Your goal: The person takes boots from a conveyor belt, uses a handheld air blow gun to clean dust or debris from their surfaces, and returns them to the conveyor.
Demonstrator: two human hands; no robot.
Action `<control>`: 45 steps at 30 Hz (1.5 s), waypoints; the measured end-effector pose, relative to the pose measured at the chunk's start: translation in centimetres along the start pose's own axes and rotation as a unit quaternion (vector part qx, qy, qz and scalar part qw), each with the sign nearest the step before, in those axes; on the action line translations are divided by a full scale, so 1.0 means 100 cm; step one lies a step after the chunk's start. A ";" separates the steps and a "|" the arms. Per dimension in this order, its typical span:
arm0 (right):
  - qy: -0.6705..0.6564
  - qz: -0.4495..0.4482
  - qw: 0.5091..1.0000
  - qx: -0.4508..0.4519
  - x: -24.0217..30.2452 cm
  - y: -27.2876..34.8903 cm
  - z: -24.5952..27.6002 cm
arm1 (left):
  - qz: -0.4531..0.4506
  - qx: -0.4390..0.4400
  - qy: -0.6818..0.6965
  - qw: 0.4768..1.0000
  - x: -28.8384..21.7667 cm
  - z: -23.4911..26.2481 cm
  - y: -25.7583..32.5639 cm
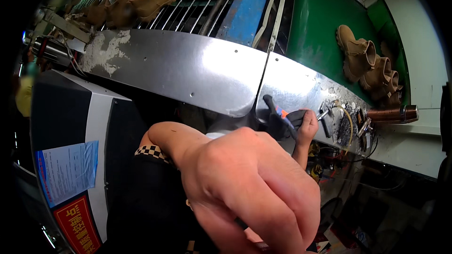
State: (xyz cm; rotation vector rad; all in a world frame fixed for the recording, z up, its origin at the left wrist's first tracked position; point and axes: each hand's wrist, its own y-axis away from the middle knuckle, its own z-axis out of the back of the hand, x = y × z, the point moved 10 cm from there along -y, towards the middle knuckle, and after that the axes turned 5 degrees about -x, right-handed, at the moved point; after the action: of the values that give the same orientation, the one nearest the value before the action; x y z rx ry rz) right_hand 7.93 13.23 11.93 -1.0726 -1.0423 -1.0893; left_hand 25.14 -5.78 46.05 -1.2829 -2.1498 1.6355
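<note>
Close to the camera, my left hand (249, 183) is raised with its fingers curled under. Its back fills the lower middle, and whatever its fingertips grip is hidden. Behind it, near the front edge of the metal worktop (188, 70), my right hand (305, 129) is closed around a hammer-like tool (281, 111). That tool has a black head and a blue and orange handle; its lower end is covered by my left hand. Dark material covers some right fingers, while the thumb looks bare. Several small metal tools (324, 118) lie just right of that hand.
Tan boots (356, 54) stand on the green belt (313, 19) at the right. More boots (153, 0) rest on a barred rack at the far left. A copper-coloured cylinder (393, 114) juts from the right end. A grey-and-black machine housing (61, 108) stands at left.
</note>
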 end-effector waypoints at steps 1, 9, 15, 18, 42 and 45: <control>-0.024 -0.027 0.999 -0.008 -0.003 0.001 0.002 | 0.004 0.011 -0.003 1.000 0.001 0.002 0.001; -0.031 -0.004 0.999 0.016 0.002 -0.001 -0.002 | -0.006 -0.018 -0.126 0.992 -0.006 0.001 0.012; -0.021 0.007 1.000 0.006 0.005 0.000 -0.002 | 0.059 -0.092 0.051 0.993 0.006 0.014 -0.002; -0.022 -0.009 1.000 0.013 0.000 -0.001 -0.003 | 0.015 -0.192 0.088 0.977 0.017 0.015 -0.004; -0.069 -0.023 0.996 0.047 0.027 -0.005 -0.012 | -0.070 -0.083 -0.105 0.989 -0.002 -0.001 -0.013; -0.099 -0.043 0.992 0.068 0.060 -0.008 -0.019 | -0.086 -0.187 0.138 0.969 0.000 0.019 0.000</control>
State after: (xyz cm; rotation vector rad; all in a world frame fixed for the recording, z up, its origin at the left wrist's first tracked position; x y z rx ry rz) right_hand 8.30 10.42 17.59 -1.0483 -1.3132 -0.9794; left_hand 24.03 -7.15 45.23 -1.2784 -2.3791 0.9511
